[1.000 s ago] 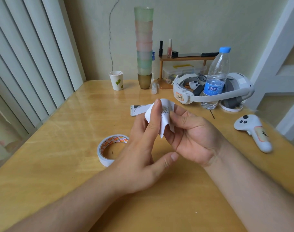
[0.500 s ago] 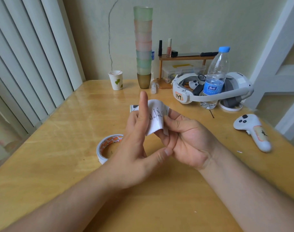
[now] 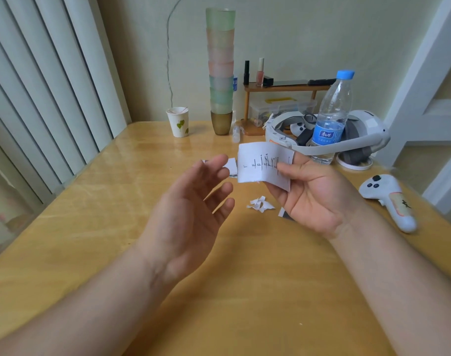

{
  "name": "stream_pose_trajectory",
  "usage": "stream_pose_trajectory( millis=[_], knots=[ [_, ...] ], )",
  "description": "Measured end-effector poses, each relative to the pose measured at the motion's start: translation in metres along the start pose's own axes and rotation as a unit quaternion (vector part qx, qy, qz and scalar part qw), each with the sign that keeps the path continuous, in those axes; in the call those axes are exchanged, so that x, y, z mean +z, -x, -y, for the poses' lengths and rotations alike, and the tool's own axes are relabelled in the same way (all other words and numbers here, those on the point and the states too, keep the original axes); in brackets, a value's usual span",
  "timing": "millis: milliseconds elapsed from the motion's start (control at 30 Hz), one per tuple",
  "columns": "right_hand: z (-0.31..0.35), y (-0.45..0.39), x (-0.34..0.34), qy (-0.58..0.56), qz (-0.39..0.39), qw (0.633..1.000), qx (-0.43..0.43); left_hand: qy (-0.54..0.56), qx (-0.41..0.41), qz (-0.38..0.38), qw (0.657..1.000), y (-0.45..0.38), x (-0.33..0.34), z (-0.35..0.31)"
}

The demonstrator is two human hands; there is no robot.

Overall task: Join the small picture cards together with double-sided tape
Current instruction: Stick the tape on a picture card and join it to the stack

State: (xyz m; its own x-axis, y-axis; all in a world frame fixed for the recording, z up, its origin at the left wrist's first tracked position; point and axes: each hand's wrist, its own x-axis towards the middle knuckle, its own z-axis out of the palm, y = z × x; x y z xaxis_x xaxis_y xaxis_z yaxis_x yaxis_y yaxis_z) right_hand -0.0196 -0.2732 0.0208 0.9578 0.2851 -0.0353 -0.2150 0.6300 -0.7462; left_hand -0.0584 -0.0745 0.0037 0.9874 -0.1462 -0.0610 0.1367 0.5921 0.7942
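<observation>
Two hands over the tabletop (image 3: 96,227), only the right one holding a card.

The right hand (image 3: 319,194) pinches a thin white picture card (image 3: 263,167) with faint black line marks, thumb on its face and fingers curled behind; the paper bends softly and is lifted clear of the glossy yellow wood. The left hand (image 3: 191,211) hangs just left of it, palm up, fingers loose and holding nothing. Crumpled white scraps (image 3: 260,204), probably peeled tape backing, lie near the right hand, so taping looks under way. More small cards (image 3: 232,167) lie flat farther back, likely waiting to be joined. No tape roll shows; whether the held card is already doubled cannot be told.
</observation>
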Motion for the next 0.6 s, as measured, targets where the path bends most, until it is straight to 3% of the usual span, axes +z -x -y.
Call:
stream_pose_trajectory(
  millis=[400,600],
  knots=[
    [-0.007,0.004,0.002,0.068,0.038,0.997,0.022,0.011,0.025,-0.063,0.998,-0.005,0.001,0.003],
    [-0.01,0.0,-0.004,0.216,0.026,0.976,-0.003,-0.049,-0.011,0.021,0.999,-0.003,-0.003,0.003]
  ],
)
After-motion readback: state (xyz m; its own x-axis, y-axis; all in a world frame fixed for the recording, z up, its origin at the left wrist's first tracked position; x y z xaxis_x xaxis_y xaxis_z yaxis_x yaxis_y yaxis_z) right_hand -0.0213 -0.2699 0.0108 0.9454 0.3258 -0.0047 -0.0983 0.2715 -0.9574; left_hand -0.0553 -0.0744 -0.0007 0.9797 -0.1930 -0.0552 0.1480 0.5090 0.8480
